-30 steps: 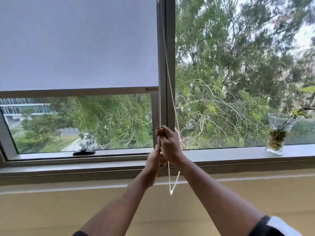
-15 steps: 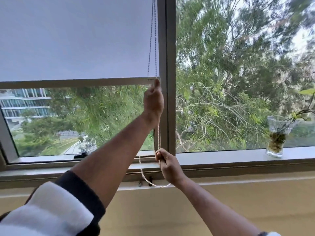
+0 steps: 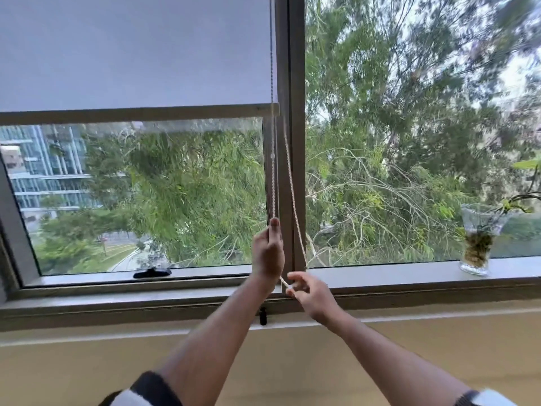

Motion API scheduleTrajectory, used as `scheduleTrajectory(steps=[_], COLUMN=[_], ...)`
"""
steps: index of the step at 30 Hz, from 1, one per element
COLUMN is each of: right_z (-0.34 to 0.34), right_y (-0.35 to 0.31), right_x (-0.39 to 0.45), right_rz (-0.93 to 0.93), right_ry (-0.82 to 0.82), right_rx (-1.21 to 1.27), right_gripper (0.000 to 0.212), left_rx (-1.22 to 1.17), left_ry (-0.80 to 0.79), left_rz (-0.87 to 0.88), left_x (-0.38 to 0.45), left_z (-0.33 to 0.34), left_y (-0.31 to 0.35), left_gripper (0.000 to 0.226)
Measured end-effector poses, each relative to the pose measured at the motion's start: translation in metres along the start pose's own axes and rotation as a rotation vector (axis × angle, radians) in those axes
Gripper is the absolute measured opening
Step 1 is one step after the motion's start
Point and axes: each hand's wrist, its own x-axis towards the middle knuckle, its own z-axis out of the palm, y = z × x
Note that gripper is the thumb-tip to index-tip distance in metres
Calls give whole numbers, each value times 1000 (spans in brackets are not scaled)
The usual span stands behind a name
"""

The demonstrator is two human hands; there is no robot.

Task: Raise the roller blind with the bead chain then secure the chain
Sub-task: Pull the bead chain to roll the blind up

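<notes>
A grey roller blind [image 3: 131, 51] covers the upper part of the left window pane; its bottom bar [image 3: 131, 114] sits a little below a quarter of the way down the frame. The white bead chain [image 3: 273, 177] hangs in two strands beside the window's centre post. My left hand [image 3: 268, 250] grips the left strand just above the sill. My right hand [image 3: 311, 294] is lower and to the right, pinching the chain's lower loop where the right strand [image 3: 294, 206] comes down. A small black chain holder [image 3: 263, 315] is fixed under the sill, below my hands.
A glass vase with a plant [image 3: 480, 238] stands on the sill [image 3: 409, 273] at the right. A black window handle [image 3: 152, 272] lies on the left pane's lower frame. Below the sill is a plain yellow wall [image 3: 87, 361]. Trees fill the view outside.
My left hand has come down from the blind's bottom bar to just above the sill, pulling its strand. The bottom bar now sits higher against the window. My right hand stays low on the loop.
</notes>
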Motion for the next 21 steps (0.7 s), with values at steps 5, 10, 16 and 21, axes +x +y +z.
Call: scheduleTrajectory(steps=[5, 10, 16, 21], right_z=[-27, -51, -40, -25], right_y=[-83, -180, -211, -188], right_x=[18, 35, 37, 29], right_rz=[-11, -194, -302, -331], right_ry=[61, 18, 117, 165], right_rx=[483, 717, 687, 586], right_gripper=[32, 33, 33, 35], left_rx=[-9, 11, -27, 27], left_ry=[-23, -17, -93, -233], left_rz=[-75, -115, -154, -298], left_x=[-28, -50, -59, -62], left_z=[-11, -10, -5, -21], left_y=[-40, -62, -54, -60], left_gripper=[58, 51, 46, 47])
